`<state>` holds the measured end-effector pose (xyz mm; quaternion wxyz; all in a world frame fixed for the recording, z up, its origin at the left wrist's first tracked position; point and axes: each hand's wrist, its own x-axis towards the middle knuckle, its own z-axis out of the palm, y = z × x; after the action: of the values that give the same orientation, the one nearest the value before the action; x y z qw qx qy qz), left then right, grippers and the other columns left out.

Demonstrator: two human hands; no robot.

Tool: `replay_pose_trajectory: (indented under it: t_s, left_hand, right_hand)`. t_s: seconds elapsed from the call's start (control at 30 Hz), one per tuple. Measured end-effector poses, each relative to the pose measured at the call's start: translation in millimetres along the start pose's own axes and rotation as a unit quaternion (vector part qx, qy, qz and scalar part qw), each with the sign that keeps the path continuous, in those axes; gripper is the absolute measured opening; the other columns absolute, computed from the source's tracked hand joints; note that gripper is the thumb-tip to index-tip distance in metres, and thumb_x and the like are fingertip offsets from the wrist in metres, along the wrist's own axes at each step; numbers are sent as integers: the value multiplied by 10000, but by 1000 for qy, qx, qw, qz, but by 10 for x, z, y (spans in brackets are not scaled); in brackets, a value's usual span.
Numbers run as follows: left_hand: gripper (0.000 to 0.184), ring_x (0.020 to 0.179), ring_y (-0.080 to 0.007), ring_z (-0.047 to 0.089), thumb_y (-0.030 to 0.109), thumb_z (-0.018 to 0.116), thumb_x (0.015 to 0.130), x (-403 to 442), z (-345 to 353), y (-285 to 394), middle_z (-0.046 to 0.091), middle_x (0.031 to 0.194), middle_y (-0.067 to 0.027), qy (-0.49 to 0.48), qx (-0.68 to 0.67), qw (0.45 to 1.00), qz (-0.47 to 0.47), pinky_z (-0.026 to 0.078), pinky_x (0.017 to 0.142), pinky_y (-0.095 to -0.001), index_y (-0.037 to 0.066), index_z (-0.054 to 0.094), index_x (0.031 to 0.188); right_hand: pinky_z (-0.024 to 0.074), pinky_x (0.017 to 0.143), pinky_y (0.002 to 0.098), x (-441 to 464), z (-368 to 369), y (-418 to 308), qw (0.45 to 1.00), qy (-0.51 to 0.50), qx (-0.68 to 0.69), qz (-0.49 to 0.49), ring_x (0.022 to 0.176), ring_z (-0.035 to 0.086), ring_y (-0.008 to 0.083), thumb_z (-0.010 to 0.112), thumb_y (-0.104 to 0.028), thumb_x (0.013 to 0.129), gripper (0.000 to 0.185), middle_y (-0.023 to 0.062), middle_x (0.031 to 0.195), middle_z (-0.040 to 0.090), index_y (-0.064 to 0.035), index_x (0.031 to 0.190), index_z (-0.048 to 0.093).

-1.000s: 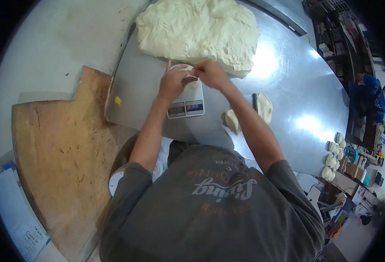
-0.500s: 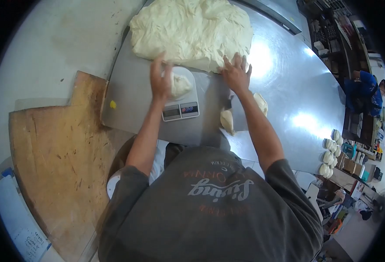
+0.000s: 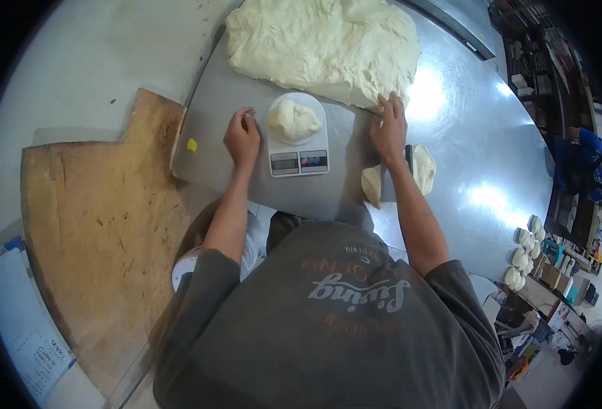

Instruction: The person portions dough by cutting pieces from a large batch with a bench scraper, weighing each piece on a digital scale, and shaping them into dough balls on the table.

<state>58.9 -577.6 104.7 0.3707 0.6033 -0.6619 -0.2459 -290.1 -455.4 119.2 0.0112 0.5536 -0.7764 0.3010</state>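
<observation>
A lump of dough (image 3: pixel 294 120) rests on the round plate of a white digital kitchen scale (image 3: pixel 299 163). Just left of the scale, my left hand (image 3: pixel 242 139) is held with its fingers curled in, and nothing shows in them. My right hand (image 3: pixel 389 133) is open at the lower right edge of a large mass of dough (image 3: pixel 325 51), its fingertips against the dough. Below that wrist lies a flat metal scraper (image 3: pixel 389 185) with a dark handle, partly hidden by my forearm. Cut dough pieces lie on both sides of it, one left (image 3: pixel 371 186) and one right (image 3: pixel 423 170).
Everything stands on a shiny steel table (image 3: pixel 478 150). Several dough balls (image 3: pixel 519 258) line its far right edge. A yellow scrap (image 3: pixel 192 144) lies near the left edge. A wooden board (image 3: pixel 96 225) is at the left. A person in blue (image 3: pixel 587 160) is at the far right.
My left hand has moved away from the dough on the scale to its left side, fingers curling in. My right hand's spread fingers have drawn closer together at the dough edge. The view has shifted slightly.
</observation>
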Motion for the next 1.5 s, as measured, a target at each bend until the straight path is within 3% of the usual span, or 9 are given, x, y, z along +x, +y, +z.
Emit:
replay_pose_trajectory:
  t_s: [0.63,0.73,0.83,0.97,1.03,1.17,1.27,1.4,1.5]
  left_hand:
    - [198,921,-301,747,170,595,1041,5,-17,14,786,1047,-96,7,4,1000,21,571,833,-401,112,761,1130]
    - [203,926,-307,746,164,590,1043,-2,-37,34,787,1045,-93,-7,3,1000,7,571,842,-403,104,757,1141]
    - [248,962,-322,738,148,565,1054,-25,-31,19,776,1075,-113,-22,-23,999,26,566,866,-411,87,713,1243]
    - [368,1135,-371,679,132,533,1075,-59,-19,49,712,1260,-180,-46,-25,988,142,534,958,-453,57,582,1431]
    - [407,1202,-396,638,134,534,1081,-64,19,31,668,1345,-203,-69,20,976,204,510,1005,-478,45,536,1479]
    - [423,1228,-426,601,157,550,1088,-38,46,7,625,1407,-216,-105,74,966,224,479,1050,-513,26,520,1489]
    - [484,1270,-399,581,108,530,1064,-28,50,19,607,1431,-203,-105,90,962,234,452,1102,-485,44,479,1541]
    - [490,1317,-325,567,197,511,1100,-99,229,-52,588,1468,-177,-14,-28,987,156,451,1112,-430,40,460,1562]
    - [495,1275,-271,601,361,465,1136,-285,202,1080,637,1390,-141,-65,-364,929,18,486,1067,-397,29,537,1496]
  right_hand:
    - [343,1282,487,-136,-47,8,999,-15,52,5,1578,343,444,662,21,881,725,226,1695,382,-187,1569,560]
    - [419,1222,474,-112,-105,-117,993,-41,-103,32,1527,400,475,690,-33,873,634,230,1641,450,-166,1489,619]
    - [462,1150,507,75,-23,-464,984,112,-135,-30,1458,490,433,734,-111,876,575,197,1585,513,-208,1438,657]
    - [509,1047,530,26,-42,-1473,974,-117,165,-102,1322,604,405,826,-221,852,573,179,1482,596,-157,1402,677]
    - [528,1037,497,-90,223,-1622,967,-106,77,-221,1211,656,448,843,-241,845,617,185,1411,648,-124,1423,661]
    - [583,895,435,365,702,-1429,930,-227,288,1,1081,722,320,763,-290,947,520,126,1182,738,-63,1404,661]
    - [574,709,362,651,394,-1355,633,-275,618,375,920,721,177,636,-364,1058,449,84,1015,746,20,1282,699]
    - [587,793,362,469,263,-986,717,-269,581,275,986,703,180,593,-442,1096,446,73,1153,719,-44,1263,704]
    - [583,911,390,406,-676,-1482,623,-317,604,383,1109,689,193,540,-538,1113,563,85,1283,709,-46,1344,689]
